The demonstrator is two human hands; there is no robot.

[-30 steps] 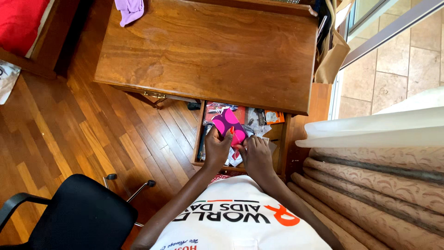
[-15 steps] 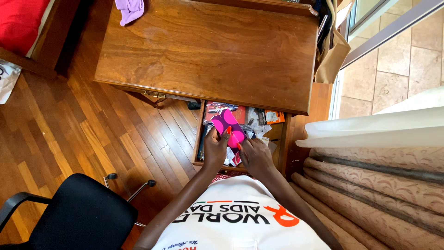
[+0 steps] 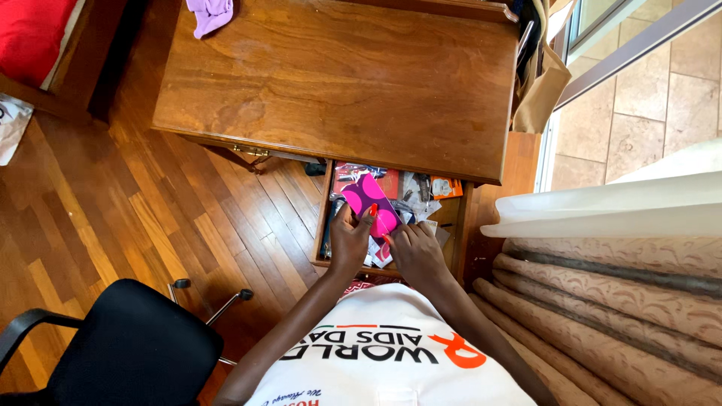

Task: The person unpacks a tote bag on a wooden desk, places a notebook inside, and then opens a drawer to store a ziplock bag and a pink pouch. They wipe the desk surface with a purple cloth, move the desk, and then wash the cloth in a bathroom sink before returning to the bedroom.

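A flat purple case with pink dots [image 3: 368, 198] is held over the open desk drawer [image 3: 323, 218]. My left hand [image 3: 350, 240] grips its lower left edge, thumb on top. My right hand [image 3: 416, 252] touches its lower right corner, with the fingers curled over the drawer's contents. The drawer is crammed with papers, packets and an orange card [image 3: 447, 188]. Most of what lies under my hands is hidden.
The drawer belongs to a wooden desk [image 3: 338, 83] with a purple cloth [image 3: 210, 13] at its far edge. A black office chair [image 3: 128, 349] stands at lower left on the wooden floor. A patterned couch [image 3: 617, 308] lies to the right, and a tan bag [image 3: 541, 83] hangs by the desk.
My right hand has risen from the drawer's papers to the case's lower corner. The case has shifted slightly left and up.
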